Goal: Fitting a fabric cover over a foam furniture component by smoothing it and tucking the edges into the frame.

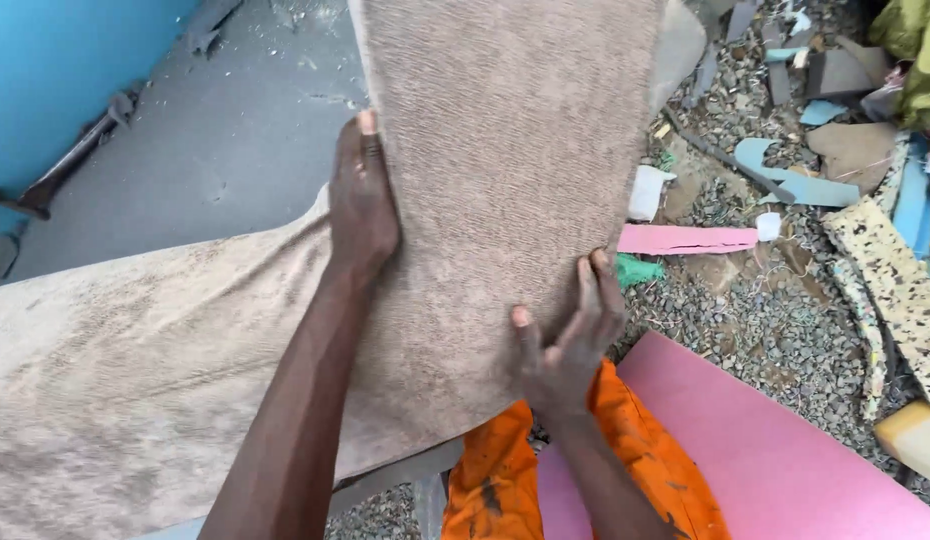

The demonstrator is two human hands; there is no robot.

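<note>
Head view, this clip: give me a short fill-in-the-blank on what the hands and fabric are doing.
1. Both hands press on a panel covered in ____ fabric.
2. The left hand lies flat on the panel's ____ edge.
3. The right hand grips the panel's lower ____ edge.
4. A large ____ foam sheet lies on the gravel beside the orange trousers.

Missing words: tan; left; right; pink
</note>
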